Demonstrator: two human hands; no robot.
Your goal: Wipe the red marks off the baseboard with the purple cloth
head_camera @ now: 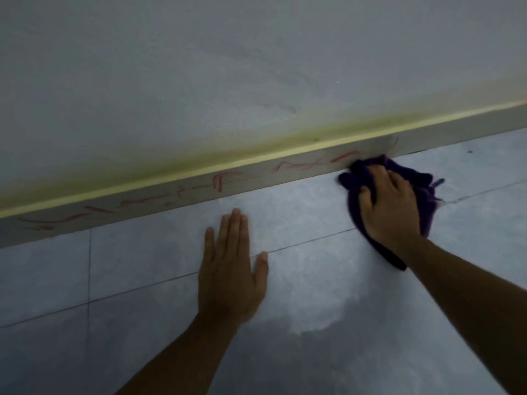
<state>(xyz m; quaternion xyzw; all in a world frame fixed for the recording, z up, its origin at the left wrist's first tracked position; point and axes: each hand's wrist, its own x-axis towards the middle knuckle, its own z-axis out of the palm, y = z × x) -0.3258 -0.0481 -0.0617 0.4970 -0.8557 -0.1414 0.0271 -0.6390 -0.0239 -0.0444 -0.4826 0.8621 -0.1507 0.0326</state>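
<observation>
A pale baseboard (pixel 256 173) runs slantwise from lower left to upper right where wall meets floor. Red marks (pixel 219 181) are scrawled along its face from the far left up to about the cloth. My right hand (pixel 387 206) grips a bunched purple cloth (pixel 356 178) and presses its upper edge against the foot of the baseboard, at the right end of the marks. A tail of the cloth hangs out below my wrist. My left hand (pixel 231 269) lies flat on the floor tiles, fingers straight, palm down, a little short of the baseboard.
Above the baseboard the grey wall (pixel 256 67) carries a yellow-green stain just over the yellow top strip (pixel 199 173). The floor (pixel 313 295) is grey-blue tile with thin grout lines and a bright glare patch between my arms.
</observation>
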